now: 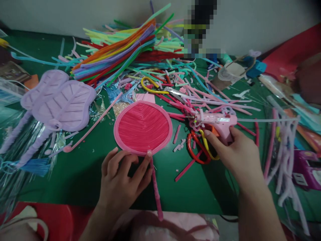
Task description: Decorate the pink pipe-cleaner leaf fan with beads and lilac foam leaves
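Observation:
A round fan (142,129) of deep-pink pipe cleaners with a lighter pink rim lies on the green table. Its wrapped handle (156,194) points toward me. My left hand (122,174) has curled fingers on the fan's lower rim, a fingertip at the joint with the handle. My right hand (238,155) grips a pale pink glue gun (218,120), whose nozzle points left and whose glue stick (268,119) sticks out to the right. Red-handled scissors (198,147) lie below the gun, partly covered. Yellow-handled scissors (150,85) rest beyond the fan.
A large heap of multicoloured pipe cleaners (117,53) fills the back. Two lilac leaf-shaped fans (65,103) with a blue tassel (37,167) lie at left. Pink pipe cleaner scraps (179,145) are scattered mid-table. At right are lilac pipe cleaners (286,154) and a purple box (307,169).

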The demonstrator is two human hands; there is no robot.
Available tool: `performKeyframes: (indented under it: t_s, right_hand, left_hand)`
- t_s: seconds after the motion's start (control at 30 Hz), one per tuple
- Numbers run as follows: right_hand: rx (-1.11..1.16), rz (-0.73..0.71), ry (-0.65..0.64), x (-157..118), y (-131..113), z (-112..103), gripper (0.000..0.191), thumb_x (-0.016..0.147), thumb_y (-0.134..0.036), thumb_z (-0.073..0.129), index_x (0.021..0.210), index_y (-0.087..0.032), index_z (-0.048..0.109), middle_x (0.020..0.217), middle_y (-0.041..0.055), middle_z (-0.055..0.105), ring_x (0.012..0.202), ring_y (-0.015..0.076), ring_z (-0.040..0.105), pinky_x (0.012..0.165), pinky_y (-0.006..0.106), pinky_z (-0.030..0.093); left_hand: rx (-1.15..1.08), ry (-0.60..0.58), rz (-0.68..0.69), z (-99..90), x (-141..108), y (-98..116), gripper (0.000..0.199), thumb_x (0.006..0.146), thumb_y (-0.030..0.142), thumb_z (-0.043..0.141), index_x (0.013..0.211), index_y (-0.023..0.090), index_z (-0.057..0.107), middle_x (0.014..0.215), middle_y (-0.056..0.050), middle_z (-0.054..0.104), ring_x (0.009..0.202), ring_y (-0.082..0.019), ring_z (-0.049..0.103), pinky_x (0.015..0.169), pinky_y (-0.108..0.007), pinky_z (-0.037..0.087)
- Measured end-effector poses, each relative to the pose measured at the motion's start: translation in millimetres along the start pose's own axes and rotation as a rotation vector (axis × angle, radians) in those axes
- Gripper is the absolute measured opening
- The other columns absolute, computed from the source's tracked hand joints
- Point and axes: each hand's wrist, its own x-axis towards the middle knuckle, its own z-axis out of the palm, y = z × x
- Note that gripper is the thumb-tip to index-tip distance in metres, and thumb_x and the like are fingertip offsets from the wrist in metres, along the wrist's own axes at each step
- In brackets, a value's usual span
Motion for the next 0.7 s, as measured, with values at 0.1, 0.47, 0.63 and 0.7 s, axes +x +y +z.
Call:
performKeyframes:
  t_s: [0.1,0.47,0.63,0.7]
  right_hand:
    - [0.0,0.008,0.001,0.3,0.8,1.3,0.045,0.069,-0.062,0.063,0.064,-0.025,0.038,0.049,-0.0051,0.04,0.045,0.015,0.038,0.05,0.029,0.027]
    - [0.009,-0.024,0.008,1.5,1.2,3.9,0.047,0.069,-0.065,0.06,0.062,-0.025,0.037,0.05,-0.004,0.042,0.046,0.0149,0.039,0.049,0.029,0.026]
    - [0.032,-0.029,0.011,0.9,2.4,2.9,0.046,0.07,-0.065,0.06,0.063,-0.025,0.038,0.05,-0.0045,0.04,0.046,0.0147,0.038,0.05,0.029,0.026]
    - [0.042,-0.014,0.019,0.7,2.4,1.3,0.05,0.068,-0.068,0.061,0.062,-0.025,0.036,0.05,-0.0048,0.039,0.046,0.0144,0.036,0.049,0.029,0.025]
  left_hand:
    - [0.002,0.027,-0.018,-0.5,1.2,2.1,0.029,0.078,0.025,0.074,0.107,0.023,0.073,0.08,-0.006,0.062,0.096,-0.026,0.054,0.096,-0.045,0.04]
    - [0.003,0.045,-0.033,-0.1,6.6,4.5,0.023,0.079,0.027,0.073,0.101,0.023,0.076,0.077,-0.005,0.063,0.092,-0.026,0.054,0.094,-0.045,0.042]
    - [-0.027,0.138,0.007,-4.8,-0.7,5.2,0.027,0.077,0.029,0.075,0.103,0.026,0.075,0.074,-0.003,0.061,0.086,-0.024,0.055,0.092,-0.043,0.044]
    - [-0.043,0.137,0.037,-6.9,-5.8,3.3,0.026,0.077,0.027,0.074,0.103,0.023,0.074,0.072,-0.002,0.06,0.084,-0.022,0.055,0.09,-0.041,0.045]
